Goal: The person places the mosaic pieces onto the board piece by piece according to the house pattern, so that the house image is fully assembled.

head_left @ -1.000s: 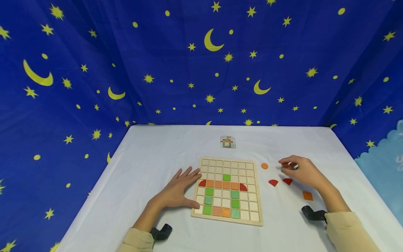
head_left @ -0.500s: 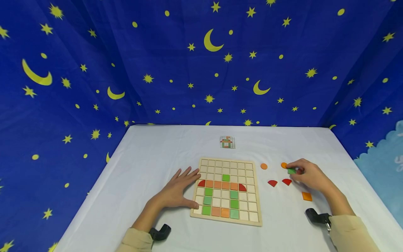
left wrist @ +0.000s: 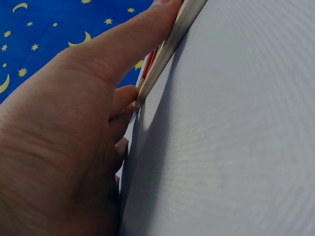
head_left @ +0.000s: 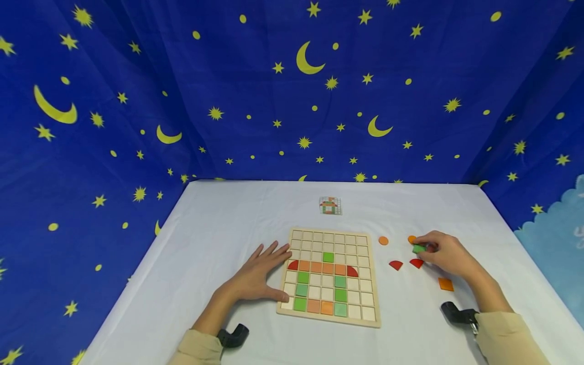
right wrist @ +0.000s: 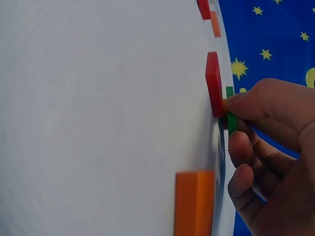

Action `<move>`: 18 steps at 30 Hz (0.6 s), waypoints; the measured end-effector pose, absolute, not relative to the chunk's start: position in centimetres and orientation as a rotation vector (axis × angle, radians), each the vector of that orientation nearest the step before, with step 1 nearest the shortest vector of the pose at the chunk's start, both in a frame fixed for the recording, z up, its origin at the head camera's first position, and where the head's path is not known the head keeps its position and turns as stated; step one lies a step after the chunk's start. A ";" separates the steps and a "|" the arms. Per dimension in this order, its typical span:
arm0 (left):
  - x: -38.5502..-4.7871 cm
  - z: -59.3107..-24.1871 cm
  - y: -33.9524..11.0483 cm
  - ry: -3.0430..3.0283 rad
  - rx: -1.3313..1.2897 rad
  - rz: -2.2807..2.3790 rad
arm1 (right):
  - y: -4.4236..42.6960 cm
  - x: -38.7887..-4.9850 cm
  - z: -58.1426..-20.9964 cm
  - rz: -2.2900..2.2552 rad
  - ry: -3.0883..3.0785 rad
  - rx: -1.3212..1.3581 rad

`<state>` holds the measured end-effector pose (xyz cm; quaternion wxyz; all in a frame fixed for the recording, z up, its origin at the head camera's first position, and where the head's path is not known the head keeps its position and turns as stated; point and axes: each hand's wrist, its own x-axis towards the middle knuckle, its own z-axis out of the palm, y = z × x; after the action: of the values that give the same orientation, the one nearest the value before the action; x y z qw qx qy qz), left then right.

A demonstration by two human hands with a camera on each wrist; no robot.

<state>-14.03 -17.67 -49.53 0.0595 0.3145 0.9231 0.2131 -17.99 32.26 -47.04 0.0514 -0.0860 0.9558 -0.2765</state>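
My left hand (head_left: pixel 255 276) lies spread along the left edge of a wooden grid board (head_left: pixel 376 304), fingers straight, thumb and fingertips touching the rim. Green, orange and red tiles fill some of its cells, including a green tile (head_left: pixel 328 257) above the orange row. To the right of the board, my right hand (head_left: pixel 444 251) pinches a green tile (head_left: pixel 418 249) between thumb and fingers. The right wrist view shows this green tile (right wrist: pixel 231 110) edge-on, just above the cloth. Beside that hand lie an orange disc (head_left: pixel 411 239) and a red quarter-circle tile (head_left: pixel 416 263).
Another orange disc (head_left: pixel 383 241) and a red quarter-circle tile (head_left: pixel 395 265) lie nearer the board. An orange square tile (head_left: pixel 445 284) sits below the right hand. Behind the board is a small pattern card (head_left: pixel 330 206) on the white cloth. A blue star-printed curtain (head_left: pixel 255 91) stands behind.
My right hand has shifted slightly right and down, uncovering the orange disc. It now has the green tile out in its fingertips. My left hand and the board stay put.
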 end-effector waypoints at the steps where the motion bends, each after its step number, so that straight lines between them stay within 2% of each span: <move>1: -14.0 -49.5 -17.7 2.795 0.953 0.647 | 32.1 -18.0 -46.9 -0.843 2.909 -0.269; 18: -13.9 -49.4 -17.6 2.786 0.956 0.667 | 28.7 -18.5 -47.0 -0.921 2.847 -0.440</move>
<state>-13.90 -17.56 -49.39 0.0606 0.3160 0.9208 0.2206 -18.50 28.67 -46.98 0.0583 -0.1451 0.9397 -0.3040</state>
